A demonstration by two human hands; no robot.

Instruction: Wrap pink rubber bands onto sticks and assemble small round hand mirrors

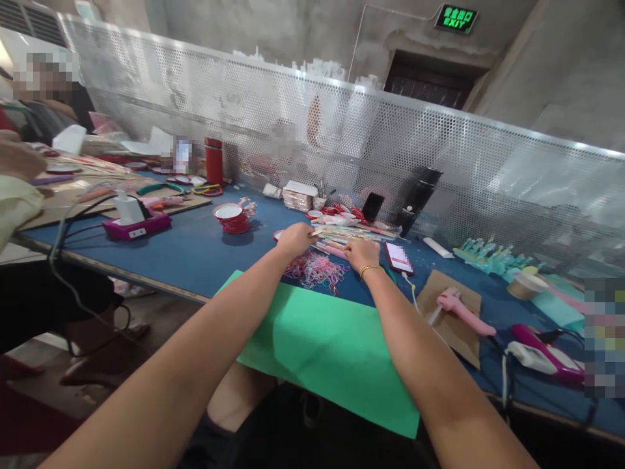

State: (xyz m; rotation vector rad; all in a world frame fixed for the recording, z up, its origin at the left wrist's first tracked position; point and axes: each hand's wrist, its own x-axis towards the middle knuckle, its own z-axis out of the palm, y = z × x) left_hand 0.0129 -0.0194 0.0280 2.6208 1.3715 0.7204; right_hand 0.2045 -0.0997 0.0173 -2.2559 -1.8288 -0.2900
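My left hand (297,241) is closed in a pinch, and a short pale strip (317,232) sticks out from its fingertips. To its right, my right hand (363,253), with a gold bracelet at the wrist, has its fingers curled down at the end of some pink sticks (334,249). What lies under those fingers is hidden. Thin wrapped sticks (356,232) lie just beyond both hands. Below them is a tangled heap of pink, white and purple cords (316,270). A green sheet (327,345) hangs over the table's front edge beneath my forearms.
A stack of red-rimmed discs (231,219) stands left on the blue table (190,254). Right are a phone (399,257) on a cable, a pink glue gun (463,311) on cardboard and a purple power strip (549,355). A perforated metal screen (244,111) runs behind; another person sits left.
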